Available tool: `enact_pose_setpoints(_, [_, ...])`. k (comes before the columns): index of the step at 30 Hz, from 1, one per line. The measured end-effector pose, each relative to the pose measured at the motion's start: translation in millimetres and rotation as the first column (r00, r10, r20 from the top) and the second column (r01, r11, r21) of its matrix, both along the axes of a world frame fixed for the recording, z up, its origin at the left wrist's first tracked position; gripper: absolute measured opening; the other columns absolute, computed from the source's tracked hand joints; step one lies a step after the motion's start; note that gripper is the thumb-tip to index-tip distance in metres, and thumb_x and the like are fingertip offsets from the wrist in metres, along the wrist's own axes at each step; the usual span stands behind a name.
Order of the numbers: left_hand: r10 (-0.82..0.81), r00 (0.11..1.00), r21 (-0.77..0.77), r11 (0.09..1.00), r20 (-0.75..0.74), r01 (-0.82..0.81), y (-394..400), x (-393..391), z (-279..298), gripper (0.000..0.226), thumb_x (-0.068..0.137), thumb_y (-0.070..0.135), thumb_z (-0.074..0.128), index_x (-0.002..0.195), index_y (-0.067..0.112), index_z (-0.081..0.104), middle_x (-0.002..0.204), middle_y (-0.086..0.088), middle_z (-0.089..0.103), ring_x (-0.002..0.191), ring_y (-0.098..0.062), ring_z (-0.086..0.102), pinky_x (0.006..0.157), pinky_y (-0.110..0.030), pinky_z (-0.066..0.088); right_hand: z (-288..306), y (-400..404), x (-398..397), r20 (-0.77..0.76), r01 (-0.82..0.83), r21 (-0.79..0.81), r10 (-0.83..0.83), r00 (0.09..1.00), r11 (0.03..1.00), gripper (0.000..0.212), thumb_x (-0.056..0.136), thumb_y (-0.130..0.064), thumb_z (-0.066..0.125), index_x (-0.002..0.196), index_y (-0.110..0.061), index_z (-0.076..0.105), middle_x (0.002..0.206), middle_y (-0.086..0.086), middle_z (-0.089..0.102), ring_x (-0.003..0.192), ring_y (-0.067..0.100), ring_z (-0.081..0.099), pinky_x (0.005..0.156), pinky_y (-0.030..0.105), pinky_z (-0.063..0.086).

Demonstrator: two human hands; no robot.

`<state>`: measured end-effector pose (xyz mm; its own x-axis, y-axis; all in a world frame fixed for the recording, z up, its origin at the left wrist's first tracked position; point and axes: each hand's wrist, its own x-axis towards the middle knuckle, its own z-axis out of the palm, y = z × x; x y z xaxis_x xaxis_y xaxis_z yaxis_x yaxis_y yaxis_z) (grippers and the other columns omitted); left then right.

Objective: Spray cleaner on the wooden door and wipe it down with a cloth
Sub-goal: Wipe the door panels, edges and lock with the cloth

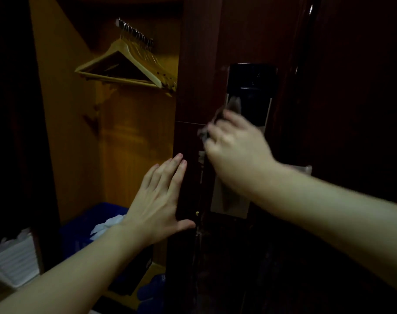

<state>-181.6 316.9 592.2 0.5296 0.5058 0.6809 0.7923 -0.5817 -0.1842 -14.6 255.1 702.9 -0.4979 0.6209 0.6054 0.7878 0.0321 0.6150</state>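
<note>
- We see a dark wooden door (215, 53) edge-on, running down the middle of the view.
- A lock plate (249, 91), black above and shiny metal below, sits on the door face, right of the door's edge.
- Our left hand (161, 200) lies flat on the door's edge, below the level of the lock plate's top; its fingers (177, 168) are straight and together, pointing up, with the thumb spread across the edge.
- Our right hand (236, 150) is blurred in front of the lock plate; its fingers are curled round a small grey cloth (206, 132), which shows at the fingertips, against the door just left of the plate.
- A pale handle end (305, 169) shows right of the door's lock plate, just past the right wrist.
- Left of the door is an open wardrobe (129, 143) with yellow wood walls.
- Wooden hangers (129, 62) hang on a rail high in the wardrobe, left of the door's top part.
- Low and left of the door stands a blue bin (79, 227) with white crumpled stuff (107, 225) in it.
- Further left, at the bottom, lie white folded things (14, 261); we cannot tell what they are.
</note>
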Motion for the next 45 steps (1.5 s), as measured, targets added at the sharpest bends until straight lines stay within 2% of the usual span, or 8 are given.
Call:
enact_pose_setpoints(6, [-0.028,1.000,0.013,1.000,-0.004,0.028,-4,7,-4,0.125,0.059,0.075,0.062,0.150,0.003,0.015,0.156,-0.018,0.015,0.143,-0.031,0.018,0.115,-0.048,0.021,1,-14,31,-0.199,-0.180,0.119,0.201,0.959,0.976,0.035,0.090,-0.015,0.040,0.091,-0.006,0.074,0.104,0.015,0.072,0.103,0.034,0.066,0.102,0.047,0.043])
enact_pose_setpoints(9, [-0.035,0.999,0.024,0.999,-0.022,0.035,-6,6,-5,0.121,0.062,0.075,0.057,0.150,0.002,0.016,0.156,-0.018,0.016,0.143,-0.031,0.020,0.114,-0.049,0.023,2,-41,42,-0.402,-0.020,-0.042,0.001,0.916,0.999,0.019,0.086,-0.013,0.048,0.084,-0.012,0.067,0.083,0.003,0.064,0.077,0.031,0.062,0.061,0.038,0.051])
enact_pose_setpoints(11, [-0.017,1.000,0.029,0.999,-0.019,0.018,-5,6,-4,0.122,0.062,0.075,0.061,0.150,0.003,0.016,0.156,-0.017,0.016,0.143,-0.031,0.019,0.115,-0.047,0.020,8,-45,48,-0.391,0.034,-0.063,-0.056,0.919,0.997,0.019,0.087,-0.015,0.048,0.085,-0.016,0.067,0.081,0.000,0.061,0.075,0.029,0.060,0.057,0.033,0.045])
enact_pose_setpoints(15, [0.017,1.000,0.034,0.999,-0.016,-0.017,-5,10,1,0.123,0.062,0.074,0.063,0.150,0.002,0.015,0.156,-0.019,0.015,0.143,-0.031,0.019,0.116,-0.046,0.019,-2,-31,30,-0.328,-0.215,0.012,0.207,0.922,0.977,0.032,0.090,-0.022,0.042,0.093,-0.008,0.070,0.098,0.011,0.068,0.090,0.032,0.064,0.069,0.042,0.056])
enact_pose_setpoints(21, [0.052,0.998,0.033,0.998,-0.024,-0.052,-4,19,0,0.128,0.059,0.070,0.072,0.149,0.000,0.015,0.156,-0.019,0.014,0.142,-0.032,0.017,0.117,-0.043,0.015,-81,0,49,0.158,-0.290,-0.059,0.295,0.942,0.955,0.041,0.096,-0.018,0.037,0.121,-0.001,0.065,0.133,0.020,0.058,0.119,0.034,0.059,0.101,0.046,0.045])
enact_pose_setpoints(35, [0.023,0.991,0.035,0.999,-0.130,-0.019,7,19,-52,0.132,0.056,0.072,0.073,0.149,0.001,0.013,0.156,-0.019,0.011,0.144,-0.033,0.014,0.116,-0.047,0.017,-136,25,38,-0.036,-0.148,0.152,0.155,0.987,0.977,0.054,0.095,-0.024,0.043,0.144,0.000,0.040,0.155,0.020,0.031,0.141,0.033,0.034,0.118,0.044,0.011])
enact_pose_setpoints(41, [0.018,0.990,0.007,1.000,-0.140,-0.017,14,17,-105,0.135,0.051,0.076,0.070,0.151,0.005,0.013,0.158,-0.016,0.011,0.145,-0.029,0.013,0.117,-0.043,0.012,-246,17,89,0.127,-0.175,-0.074,0.183,0.975,0.982,0.047,0.097,-0.019,0.031,0.136,-0.007,0.054,0.142,0.011,0.053,0.119,0.027,0.058,0.105,0.042,0.037])
enact_pose_setpoints(45, [-0.016,0.998,0.059,0.998,-0.059,0.020,16,27,-118,0.127,0.059,0.079,0.057,0.150,0.002,0.014,0.157,-0.017,0.011,0.145,-0.030,0.013,0.117,-0.044,0.016,-231,23,83,0.100,-0.191,0.059,0.185,0.978,0.980,0.047,0.095,-0.022,0.035,0.135,-0.008,0.054,0.147,0.013,0.047,0.120,0.029,0.057,0.106,0.042,0.036])
